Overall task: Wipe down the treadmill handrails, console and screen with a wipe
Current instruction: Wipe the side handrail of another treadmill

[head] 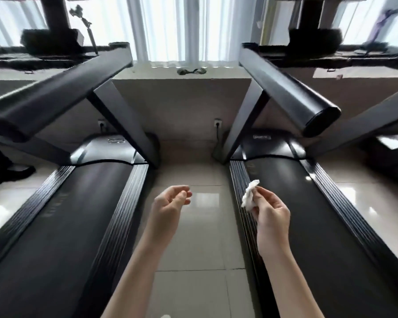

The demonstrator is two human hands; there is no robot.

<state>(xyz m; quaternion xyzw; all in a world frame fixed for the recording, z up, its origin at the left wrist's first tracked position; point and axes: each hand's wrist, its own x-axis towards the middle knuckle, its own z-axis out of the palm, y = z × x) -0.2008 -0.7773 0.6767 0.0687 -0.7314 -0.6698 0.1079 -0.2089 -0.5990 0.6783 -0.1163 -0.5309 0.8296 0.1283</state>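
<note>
I stand in the tiled gap between two black treadmills. My right hand (271, 210) pinches a crumpled white wipe (249, 196) between thumb and fingertips, over the inner side rail of the right treadmill. My left hand (170, 203) hangs over the floor tiles with loosely curled fingers and holds nothing. The right treadmill's handrail (290, 90) slants toward me at upper right, its round end cap nearest. The left treadmill's handrail (55, 92) slants down to the left. Both consoles (313, 40) sit dark at the top edge, with their screens out of view.
The left belt (62, 226) and right belt (326, 226) flank the glossy floor tiles (193, 249). Slanted uprights (124, 120) meet the decks ahead. A low wall (182, 104) with two power sockets and white curtains close the far end.
</note>
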